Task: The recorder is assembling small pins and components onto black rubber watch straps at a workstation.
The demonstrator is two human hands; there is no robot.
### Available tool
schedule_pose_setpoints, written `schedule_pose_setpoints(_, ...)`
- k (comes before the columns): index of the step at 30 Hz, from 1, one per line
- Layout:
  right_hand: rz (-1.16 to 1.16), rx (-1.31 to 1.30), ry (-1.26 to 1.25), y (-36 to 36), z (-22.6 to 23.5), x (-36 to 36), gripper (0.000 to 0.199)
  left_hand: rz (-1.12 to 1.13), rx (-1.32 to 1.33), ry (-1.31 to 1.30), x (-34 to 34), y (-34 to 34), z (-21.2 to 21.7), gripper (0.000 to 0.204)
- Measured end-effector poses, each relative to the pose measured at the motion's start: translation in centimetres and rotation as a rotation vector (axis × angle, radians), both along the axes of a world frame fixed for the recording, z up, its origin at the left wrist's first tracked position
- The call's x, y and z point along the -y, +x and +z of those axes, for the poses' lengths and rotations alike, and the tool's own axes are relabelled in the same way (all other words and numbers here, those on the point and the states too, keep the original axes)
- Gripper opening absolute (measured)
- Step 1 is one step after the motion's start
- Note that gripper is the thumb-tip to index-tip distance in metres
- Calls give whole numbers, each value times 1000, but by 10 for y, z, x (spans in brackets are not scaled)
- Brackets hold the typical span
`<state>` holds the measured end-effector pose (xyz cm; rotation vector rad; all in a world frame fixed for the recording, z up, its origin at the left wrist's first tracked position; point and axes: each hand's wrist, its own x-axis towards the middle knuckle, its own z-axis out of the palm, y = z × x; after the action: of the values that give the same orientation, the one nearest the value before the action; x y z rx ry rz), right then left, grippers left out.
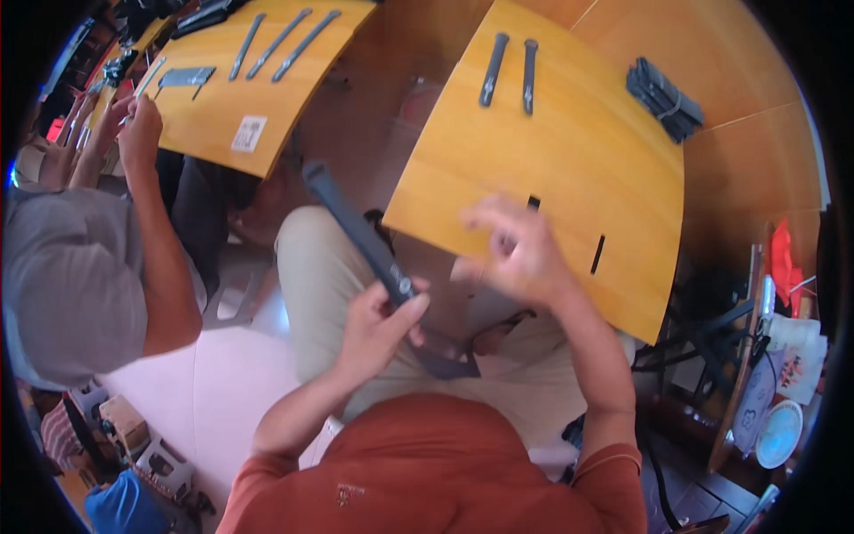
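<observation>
In my left hand [378,329] is a long, flat dark grey strap [351,222], gripped near its lower end, where a small pale print shows. Its wider, rounded end points up and away over my left knee. My right hand [516,249] hovers at the near edge of the right table, blurred by motion, thumb and forefinger apart and nothing visible between them. Close to it on the tabletop are a short black strip [534,203] and another black strip [598,254]. A dark grey piece [445,363] hangs at my lap, its shape partly hidden.
The yellow wooden table [463,151] carries two straps [494,69] and a tied dark bundle [664,100]. On the left table [294,93] lie several more straps [278,44] and a white label [249,133]. A co-worker [80,276] sits there. Shelf items [780,436] stand at right.
</observation>
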<state>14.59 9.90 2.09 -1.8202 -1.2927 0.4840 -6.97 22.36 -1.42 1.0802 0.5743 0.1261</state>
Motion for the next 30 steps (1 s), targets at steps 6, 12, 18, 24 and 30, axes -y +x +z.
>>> schedule_pose_setpoints(6,-117,-374,104,-86,-21,36,40,-58,171,27,21,1,-3,26)
schedule_pose_setpoints(12,-137,-474,257,-97,-35,66,29,-224,182,-109,27,-14,4,35)
schedule_pose_setpoints(18,-176,-569,167,-101,-32,87,21,-291,113,-58,40,-14,2,39)
schedule_pose_setpoints(24,-149,-545,120,-101,-34,101,25,-299,61,-11,47,-13,1,39)
schedule_pose_setpoints(30,-342,-417,78,-118,-12,110,32,-235,71,35,54,-15,-1,36)
